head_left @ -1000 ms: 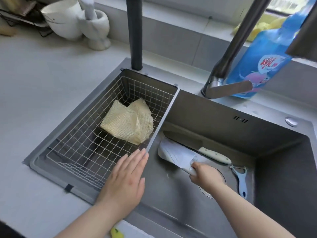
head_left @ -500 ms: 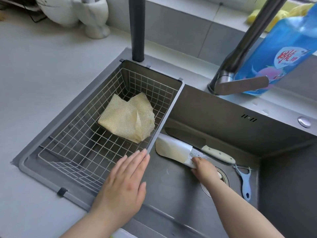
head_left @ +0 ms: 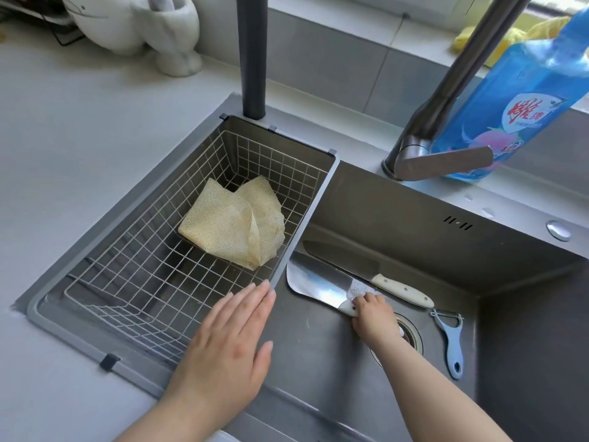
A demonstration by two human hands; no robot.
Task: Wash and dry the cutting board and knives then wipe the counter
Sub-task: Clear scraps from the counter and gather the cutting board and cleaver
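Down in the sink, right hand [head_left: 373, 317] grips cleaver [head_left: 318, 283]; left hand [head_left: 229, 355] lies flat.

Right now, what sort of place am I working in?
Most likely a home kitchen: a steel sink with a faucet, a wire drain basket, a cleaver in the basin, and a blue detergent bottle behind.

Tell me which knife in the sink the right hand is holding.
The broad cleaver, its handle gripped by the right hand. The slimmer cream-handled knife lies untouched behind it, along the sink's back wall.
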